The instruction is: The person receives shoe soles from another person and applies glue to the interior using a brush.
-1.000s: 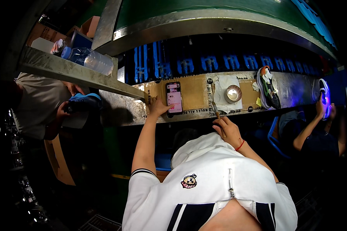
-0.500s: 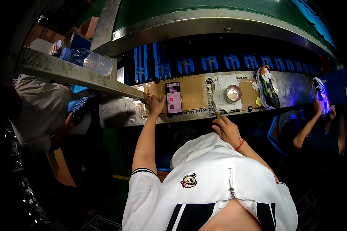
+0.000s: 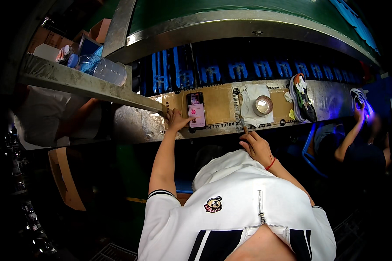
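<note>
A smartphone (image 3: 196,111) with a lit screen lies on the cardboard-covered bench. My left hand (image 3: 177,120) rests at the phone's left edge, fingers apart, with the thumb reaching over the lower part of the screen. At the bench's front edge, my right hand (image 3: 255,145) is closed round the end of a slim brush (image 3: 243,125), whose far end points away from me. Just right of the brush, a round cup (image 3: 263,105) with pale contents stands on a white cloth (image 3: 249,93). Farther right is a dark shoe (image 3: 307,104) with orange and white parts.
Blue shoe-shaped holders (image 3: 237,71) line up behind the bench under a metal-edged green surface (image 3: 248,17). A metal beam (image 3: 91,85) crosses at left, near a plastic bottle (image 3: 109,69). On the right, a co-worker holds a shoe (image 3: 362,102) in violet light.
My left thumb has moved right onto the phone's screen. My right hand stays put with the brush. The left co-worker's blue shoe has gone from view; the right co-worker's shoe has tilted.
</note>
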Demonstrator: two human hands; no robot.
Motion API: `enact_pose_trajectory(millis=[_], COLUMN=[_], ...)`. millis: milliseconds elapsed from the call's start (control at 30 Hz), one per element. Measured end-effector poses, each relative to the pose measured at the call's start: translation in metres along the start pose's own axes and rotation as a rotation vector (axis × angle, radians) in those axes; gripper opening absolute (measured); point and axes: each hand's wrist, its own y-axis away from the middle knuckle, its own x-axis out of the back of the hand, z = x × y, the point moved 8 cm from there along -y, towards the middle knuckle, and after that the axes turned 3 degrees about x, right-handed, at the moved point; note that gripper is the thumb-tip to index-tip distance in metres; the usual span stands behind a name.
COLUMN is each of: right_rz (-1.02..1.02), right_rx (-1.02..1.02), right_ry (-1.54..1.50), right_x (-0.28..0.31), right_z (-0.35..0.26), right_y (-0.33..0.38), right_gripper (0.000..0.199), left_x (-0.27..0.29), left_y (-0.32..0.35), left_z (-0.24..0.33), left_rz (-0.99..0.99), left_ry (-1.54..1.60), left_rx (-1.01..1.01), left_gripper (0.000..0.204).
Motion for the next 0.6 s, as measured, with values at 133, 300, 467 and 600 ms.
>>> enact_pose_trajectory(millis=[133,300,467,600], right_rz=[0.012,0.026,0.016,0.010], right_rx=[0.012,0.007,-0.008,-0.017], right_ry=[0.001,-0.002,-0.008,-0.005], right_x=[0.0012,0.0009,-0.0012,-0.0019], right_z=[-0.0020,0.0002,0.0003,0.0006], right_y=[-0.0001,0.0015,0.0022,0.0024], right_gripper=[0.019,0.019,0.020,0.019], left_x=[-0.0059,-0.0069,-0.0084,-0.0105], left_y=[-0.0101,-0.0105,-0.0080,-0.0083], left_z=[-0.0113,-0.0079,-0.0058,-0.0060], left_rz=[0.020,-0.093,-0.164,-0.150], left_ry=[0.095,0.105,-0.029,-0.019], left_rx=[0.108,0.131,0.047,0.090], left_gripper=[0.068,0.080,0.091,0.087])
